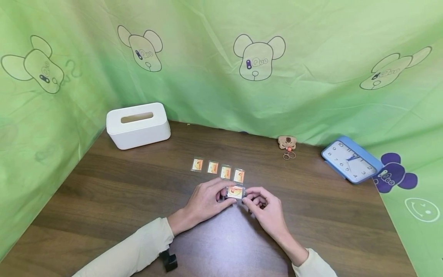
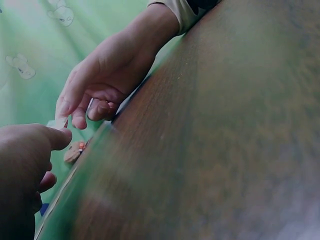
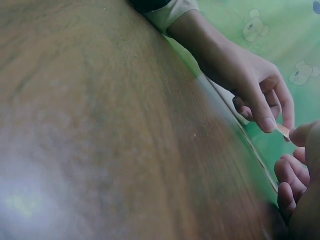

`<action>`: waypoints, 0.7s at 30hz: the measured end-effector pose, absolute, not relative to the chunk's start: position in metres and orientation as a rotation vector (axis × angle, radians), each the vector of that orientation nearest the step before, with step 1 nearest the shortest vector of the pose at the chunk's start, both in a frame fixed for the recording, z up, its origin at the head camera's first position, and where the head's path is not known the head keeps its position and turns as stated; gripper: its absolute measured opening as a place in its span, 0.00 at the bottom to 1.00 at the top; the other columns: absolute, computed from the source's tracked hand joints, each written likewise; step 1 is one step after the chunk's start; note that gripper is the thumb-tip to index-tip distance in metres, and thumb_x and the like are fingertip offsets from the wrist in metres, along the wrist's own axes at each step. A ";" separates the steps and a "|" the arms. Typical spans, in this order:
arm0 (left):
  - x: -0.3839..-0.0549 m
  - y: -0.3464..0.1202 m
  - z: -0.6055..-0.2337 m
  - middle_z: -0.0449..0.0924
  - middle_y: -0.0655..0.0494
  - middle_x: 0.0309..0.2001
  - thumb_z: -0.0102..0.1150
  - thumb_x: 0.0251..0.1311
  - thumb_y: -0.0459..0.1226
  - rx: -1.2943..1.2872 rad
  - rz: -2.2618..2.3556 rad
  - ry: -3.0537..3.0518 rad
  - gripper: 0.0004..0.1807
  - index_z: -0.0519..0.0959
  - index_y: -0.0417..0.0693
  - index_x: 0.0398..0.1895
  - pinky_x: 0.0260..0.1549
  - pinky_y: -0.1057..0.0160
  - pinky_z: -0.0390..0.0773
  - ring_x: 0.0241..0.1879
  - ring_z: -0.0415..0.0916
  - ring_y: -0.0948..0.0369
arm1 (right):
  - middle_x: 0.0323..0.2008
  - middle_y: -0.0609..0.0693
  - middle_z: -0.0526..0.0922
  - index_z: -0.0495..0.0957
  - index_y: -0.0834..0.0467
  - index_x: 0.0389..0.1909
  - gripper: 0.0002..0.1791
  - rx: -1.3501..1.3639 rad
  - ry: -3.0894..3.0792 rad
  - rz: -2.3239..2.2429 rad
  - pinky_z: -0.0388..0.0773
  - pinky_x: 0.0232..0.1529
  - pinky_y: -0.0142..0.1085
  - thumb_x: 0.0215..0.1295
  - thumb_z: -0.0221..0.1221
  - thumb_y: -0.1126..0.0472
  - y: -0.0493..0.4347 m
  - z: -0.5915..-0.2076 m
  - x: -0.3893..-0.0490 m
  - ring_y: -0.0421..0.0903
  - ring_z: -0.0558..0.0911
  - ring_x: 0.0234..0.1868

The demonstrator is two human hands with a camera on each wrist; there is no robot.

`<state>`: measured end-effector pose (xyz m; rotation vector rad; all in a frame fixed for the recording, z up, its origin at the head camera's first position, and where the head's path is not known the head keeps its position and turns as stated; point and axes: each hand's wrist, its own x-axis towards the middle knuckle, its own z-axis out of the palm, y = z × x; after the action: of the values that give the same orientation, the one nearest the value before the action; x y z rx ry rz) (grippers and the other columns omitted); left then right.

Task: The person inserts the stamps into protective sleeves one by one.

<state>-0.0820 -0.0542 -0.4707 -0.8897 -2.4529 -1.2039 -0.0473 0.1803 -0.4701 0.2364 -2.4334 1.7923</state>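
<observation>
A small picture card (image 1: 235, 192) with an orange and yellow print, in a clear sleeve, is held level between both hands. My left hand (image 1: 207, 198) pinches its left side between thumb and fingers. On the opposite side, my right hand (image 1: 266, 211) pinches the right edge, its other fingers curled beneath. In the right wrist view the card (image 3: 283, 131) appears edge-on, raised off the tabletop. Just beyond the hands, several similar sleeved cards lie in a slanting row, from the leftmost card (image 1: 197, 164) to the rightmost card (image 1: 238, 176).
A white tissue box (image 1: 143, 134) stands at the back left of the brown wooden table (image 1: 104, 200). A bear-shaped keychain (image 1: 287, 142) lies near the back edge. To its right leans a blue clock (image 1: 351, 159). Green printed cloth (image 1: 207, 96) encloses the table's back and sides.
</observation>
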 end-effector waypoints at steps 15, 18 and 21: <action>-0.081 -0.050 -0.473 0.79 0.65 0.30 0.80 0.67 0.40 -0.988 -1.203 -2.414 0.14 0.91 0.51 0.53 0.27 0.77 0.69 0.26 0.70 0.74 | 0.24 0.58 0.86 0.88 0.66 0.41 0.03 0.220 -2.400 1.811 0.78 0.22 0.28 0.71 0.72 0.70 0.176 -0.467 -0.049 0.39 0.81 0.20; -0.081 -0.050 -0.472 0.79 0.66 0.28 0.75 0.71 0.40 -0.968 -1.181 -2.422 0.05 0.92 0.52 0.46 0.27 0.75 0.69 0.26 0.69 0.74 | 0.25 0.58 0.87 0.88 0.65 0.41 0.02 0.212 -2.393 1.827 0.79 0.22 0.29 0.71 0.72 0.70 0.176 -0.466 -0.049 0.39 0.82 0.21; -0.080 -0.049 -0.472 0.79 0.66 0.28 0.75 0.72 0.39 -0.943 -1.171 -2.431 0.02 0.92 0.52 0.40 0.27 0.74 0.70 0.26 0.70 0.73 | 0.26 0.58 0.87 0.89 0.62 0.41 0.03 0.201 -2.400 1.817 0.80 0.22 0.30 0.71 0.72 0.71 0.175 -0.466 -0.048 0.39 0.82 0.21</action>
<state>-0.0800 -0.0494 -0.4716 -0.9428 -2.4309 -1.1705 -0.0485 0.1751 -0.4658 0.2011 -2.3997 1.8170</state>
